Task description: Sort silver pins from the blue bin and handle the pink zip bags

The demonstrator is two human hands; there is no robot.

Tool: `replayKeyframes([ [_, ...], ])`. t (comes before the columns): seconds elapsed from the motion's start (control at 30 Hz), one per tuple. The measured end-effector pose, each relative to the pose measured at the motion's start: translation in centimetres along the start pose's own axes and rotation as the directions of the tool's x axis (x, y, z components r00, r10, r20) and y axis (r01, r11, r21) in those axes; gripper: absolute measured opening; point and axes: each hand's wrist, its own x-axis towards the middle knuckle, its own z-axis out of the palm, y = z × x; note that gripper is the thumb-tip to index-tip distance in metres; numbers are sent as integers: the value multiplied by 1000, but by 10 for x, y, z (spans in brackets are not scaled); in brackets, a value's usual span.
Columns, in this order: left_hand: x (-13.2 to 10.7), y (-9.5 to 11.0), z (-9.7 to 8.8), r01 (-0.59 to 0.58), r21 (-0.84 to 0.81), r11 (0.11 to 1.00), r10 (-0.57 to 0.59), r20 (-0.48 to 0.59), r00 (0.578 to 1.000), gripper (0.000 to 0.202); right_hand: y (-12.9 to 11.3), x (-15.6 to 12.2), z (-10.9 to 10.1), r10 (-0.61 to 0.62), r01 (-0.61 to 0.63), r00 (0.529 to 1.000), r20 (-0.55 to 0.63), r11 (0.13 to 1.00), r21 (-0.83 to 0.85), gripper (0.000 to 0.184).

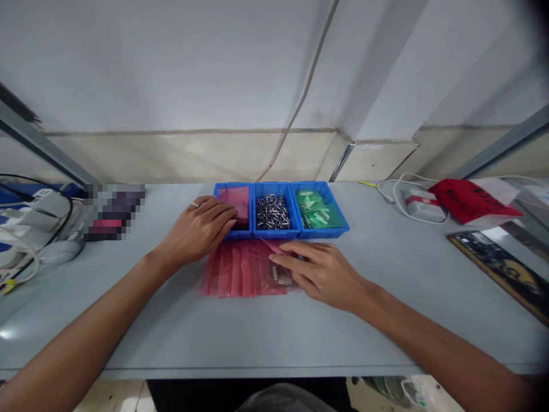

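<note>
My left hand lies over the left wall of the left blue bin, fingers stretched out and slightly bent, the tips near the pink plastic bags inside. In the fingers of my right hand is the upper edge of a pink zip bag, which has small light-coloured pieces in it. This bag lies at the right end of a row of overlapping pink bags on the table. The middle blue bin contains many small metal pins or screws.
The right blue bin holds green bags with pale pieces. Chargers and cables crowd the table's left side, near a pixelated dark object. At right are a white box, a red packet and a dark patterned panel.
</note>
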Motion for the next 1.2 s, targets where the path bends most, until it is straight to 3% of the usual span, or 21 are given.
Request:
replayKeyframes([
  [0.33, -2, -1, 0, -50, 94, 994, 49, 11, 999, 32, 1, 1, -4, -38, 34, 998, -50, 995, -89, 36],
  [0.6, 0, 0, -1, -89, 108, 990, 89, 0, 996, 30, -2, 5, -4, -54, 49, 996, -73, 997, -62, 34],
  [0.83, -1, 2, -1, -18, 78, 997, 14, 46, 999, 33, -1, 3, -3, -56, 48, 994, -92, 995, -82, 32],
  [1.2, 0, 3, -2, -95, 175, 980, 86, 55, 995, 32, 0, 4, 1, -95, 87, 984, -149, 995, -56, 28],
])
